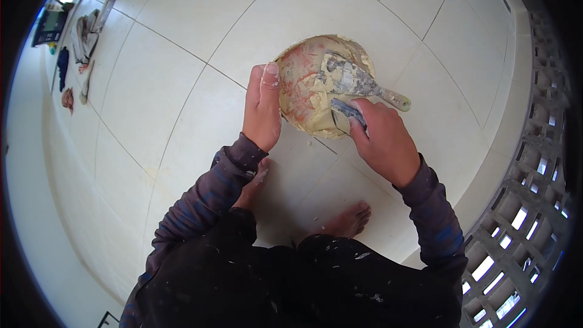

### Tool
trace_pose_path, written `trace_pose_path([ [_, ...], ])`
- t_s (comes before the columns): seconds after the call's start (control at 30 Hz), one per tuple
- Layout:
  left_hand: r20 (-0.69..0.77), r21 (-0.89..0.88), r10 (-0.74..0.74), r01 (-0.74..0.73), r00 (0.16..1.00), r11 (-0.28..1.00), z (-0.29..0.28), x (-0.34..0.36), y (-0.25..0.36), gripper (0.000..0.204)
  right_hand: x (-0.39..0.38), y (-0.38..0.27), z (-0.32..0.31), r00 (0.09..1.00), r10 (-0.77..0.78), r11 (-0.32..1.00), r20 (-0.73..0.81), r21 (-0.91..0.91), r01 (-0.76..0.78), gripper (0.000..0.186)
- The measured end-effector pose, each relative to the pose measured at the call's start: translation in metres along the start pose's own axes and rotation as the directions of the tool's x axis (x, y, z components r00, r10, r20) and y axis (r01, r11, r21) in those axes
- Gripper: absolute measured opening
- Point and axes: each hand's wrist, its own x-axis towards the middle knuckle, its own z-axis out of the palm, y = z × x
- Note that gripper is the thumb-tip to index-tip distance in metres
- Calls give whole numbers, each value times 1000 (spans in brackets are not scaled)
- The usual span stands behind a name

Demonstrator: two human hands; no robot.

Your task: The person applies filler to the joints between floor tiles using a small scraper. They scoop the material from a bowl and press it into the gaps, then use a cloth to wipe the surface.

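A round, shallow basin (296, 61) rests on the floor, its reddish inside smeared with pale yellow paste (319, 123). At its left rim is my left hand (263, 106), closed on the edge with paste on the thumb. My right hand (386, 140) grips a dark-edged scraper (348, 112) at the basin's near right side; its blade is low by the paste, and whether it touches cannot be seen. A putty knife (355, 80), crusted with paste, lies across the basin with its pale handle sticking out over the right rim.
Large pale tiles cover the floor (200, 115). At the far left lie a grey cloth or bag (84, 39), a dark item (62, 68) and a dark box-like object (50, 24). A low ledge and pierced block wall (516, 206) run along the right. My bare foot (349, 222) is nearby.
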Motion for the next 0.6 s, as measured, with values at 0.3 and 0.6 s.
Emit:
trace_pose_path([
  [0.3,-141,81,-221,233,965,969,203,2,10,41,-37,127,-99,960,148,797,236,546,-258,29],
  [0.6,-127,-85,-236,227,963,970,138,15,6,45,-36,105,-129,797,61,46,601,796,-603,37],
])
